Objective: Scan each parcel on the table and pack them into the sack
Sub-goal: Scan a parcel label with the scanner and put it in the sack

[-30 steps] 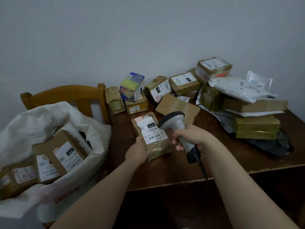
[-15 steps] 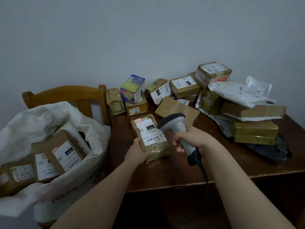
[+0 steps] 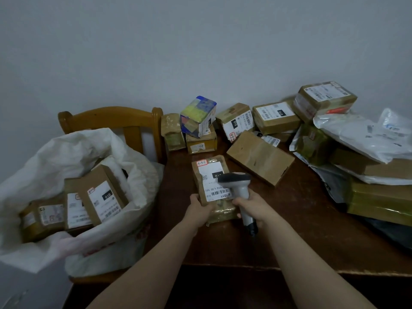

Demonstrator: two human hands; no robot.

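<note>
Item in hand: one parcel (image 3: 210,175), a flat brown packet with a white label, at the table's (image 3: 301,230) front left, its near end gripped by my left hand (image 3: 198,209); I cannot tell whether its far end rests on the wood. My right hand (image 3: 256,206) is closed round the handle of one scanner (image 3: 236,180), whose head sits just over the label's right side, above the barcode. Step, as I judge it: scanning, packing not yet begun. Risks: the head is so close and so far over the label that it may read only part of the code or none, and the packet's glossy wrap could throw glare; the cord trailing off the table edge could snag as I swing left. One white sack (image 3: 66,157), slumped open on one wooden chair (image 3: 131,121) left of the table, shows three boxes inside; its soft mouth could fold and let a parcel slide out. Still on the table: roughly ten boxes I can separate, and at least three soft mailers at the right, the stack hiding others.
</note>
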